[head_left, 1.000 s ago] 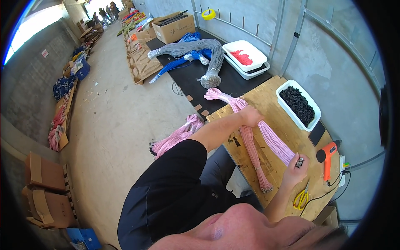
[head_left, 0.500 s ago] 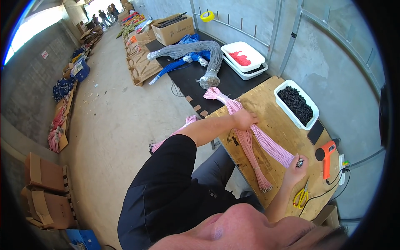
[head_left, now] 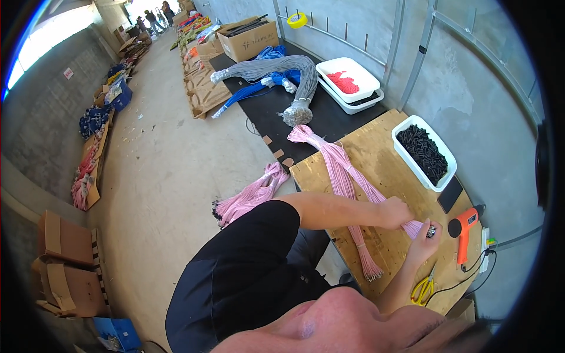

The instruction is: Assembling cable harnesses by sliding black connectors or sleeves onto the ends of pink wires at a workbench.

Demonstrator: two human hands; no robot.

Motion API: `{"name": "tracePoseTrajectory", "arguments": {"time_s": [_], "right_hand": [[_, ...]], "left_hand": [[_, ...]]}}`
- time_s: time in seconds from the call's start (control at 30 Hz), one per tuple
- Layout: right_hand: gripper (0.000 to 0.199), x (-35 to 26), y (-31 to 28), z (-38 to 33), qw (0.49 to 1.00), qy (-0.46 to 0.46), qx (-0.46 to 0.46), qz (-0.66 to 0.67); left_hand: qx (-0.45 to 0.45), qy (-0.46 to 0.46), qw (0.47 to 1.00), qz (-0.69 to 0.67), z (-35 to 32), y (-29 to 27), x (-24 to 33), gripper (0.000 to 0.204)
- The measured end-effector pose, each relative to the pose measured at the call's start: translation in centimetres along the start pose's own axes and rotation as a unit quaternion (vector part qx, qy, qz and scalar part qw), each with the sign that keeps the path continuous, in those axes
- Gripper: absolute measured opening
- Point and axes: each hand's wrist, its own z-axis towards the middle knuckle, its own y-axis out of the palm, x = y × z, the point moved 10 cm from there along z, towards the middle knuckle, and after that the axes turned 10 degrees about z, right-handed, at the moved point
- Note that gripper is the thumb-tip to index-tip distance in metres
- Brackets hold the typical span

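A long bundle of pink wires [head_left: 368, 187] lies across the wooden bench, tied near its far looped end. My left hand [head_left: 395, 213] is closed round one strand group of it, close to the near end. Just beyond, my right hand [head_left: 421, 241] grips the same wires by their end, where dark and silvery tips stick out past the fingers. A second pink branch [head_left: 360, 247] lies beside it, banded near its bare-looking tips. Where the two branches join under the tie is hard to make out.
On the bench are a white tray of black tubes [head_left: 422, 152], a dark phone-like slab [head_left: 450, 195], an orange heat gun [head_left: 465, 229] and yellow-handled pliers [head_left: 422, 289]. Grey wire bundles [head_left: 271, 67] lie on the black table. More pink wires [head_left: 253, 197] hang at the left.
My left hand has slid along the pink wires from the middle toward their near end, close to my right hand. The right hand stays gripping the end.
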Motion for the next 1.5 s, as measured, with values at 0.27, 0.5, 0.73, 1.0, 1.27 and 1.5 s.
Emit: {"name": "tracePoseTrajectory", "arguments": {"time_s": [0.27,0.5,0.73,1.0,1.27,1.5], "right_hand": [[0.040,-2.3,-0.1,-0.8,0.973,-0.089,-0.149,0.151],[0.075,-4.9,2.3,-2.0,0.952,-0.232,-0.184,0.073],[0.026,-5.8,2.7,-1.8,0.959,-0.248,-0.138,0.000],[0.013,-1.9,1.4,0.0,0.986,-0.166,-0.028,-0.013],[0.016,-2.7,1.8,-1.7,0.974,-0.217,-0.047,-0.043],[0.018,-3.8,2.2,-2.4,0.960,-0.256,-0.078,-0.084]], "left_hand": [[-0.081,0.096,0.971,-0.204,1.8,1.5,-0.9,0.015],[-0.204,0.110,0.902,-0.365,1.9,4.0,-1.1,0.009],[-0.228,0.133,0.900,-0.348,1.7,3.5,-0.2,0.018],[-0.069,0.116,0.966,-0.222,3.5,0.7,0.9,0.037],[-0.294,0.021,0.893,-0.340,2.4,4.9,0.9,0.021],[-0.341,0.122,0.874,-0.323,2.9,5.7,1.5,0.019]]}}
